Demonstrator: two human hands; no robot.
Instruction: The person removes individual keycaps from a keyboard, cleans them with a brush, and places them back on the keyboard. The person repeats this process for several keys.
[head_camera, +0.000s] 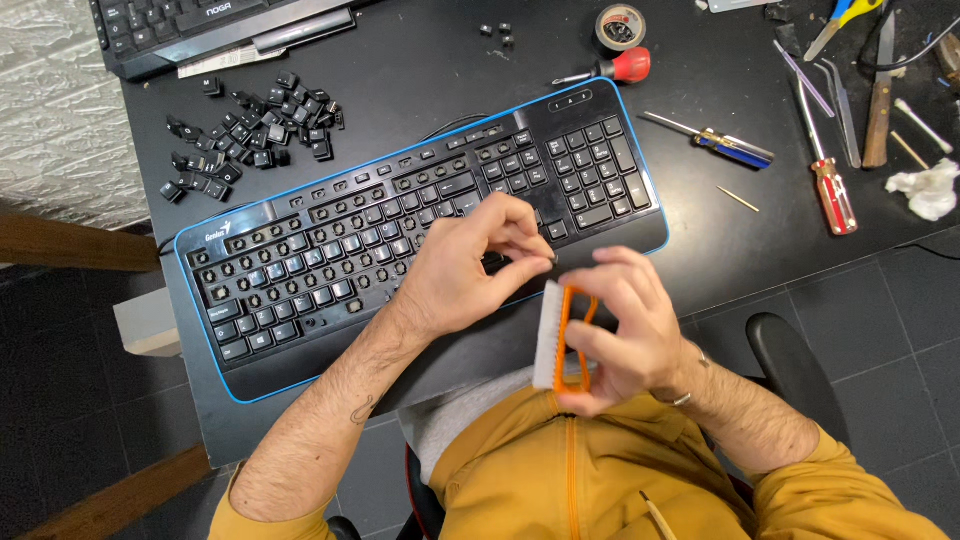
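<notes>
Landmark: keyboard (420, 215), black with blue rim, lying slantwise on the black desk (700, 250); many keys missing from its left and middle rows.

- Loose keycaps (250, 130): black heap, above the keyboard's left end, apart from it.
- Second keyboard (200, 25): black, at the desk's far edge, above the heap and well apart from the landmark.
- Left hand (470, 265): over the keyboard's lower middle, fingers curled in, thumb and fingertips pinched together; anything held between them is too small to tell.
- Brush (560, 335): orange handle, white bristles, upright just below the keyboard's lower right edge, bristles facing left.
- Right hand (625, 335): below the keyboard's right end, fingers wrapped around the brush handle, holding it firmly.
- Three small keycaps (497, 33): above the keyboard's top edge, apart.
- Tape roll (620, 27): above the keyboard's right corner.
- Red-handled tool (615, 70): just above that corner.
- Blue-handled screwdriver (715, 140): right of the keyboard, near.
- Red-handled screwdriver (825, 170): further right, well apart.
- Crumpled tissue (925, 188): farthest right.
</notes>
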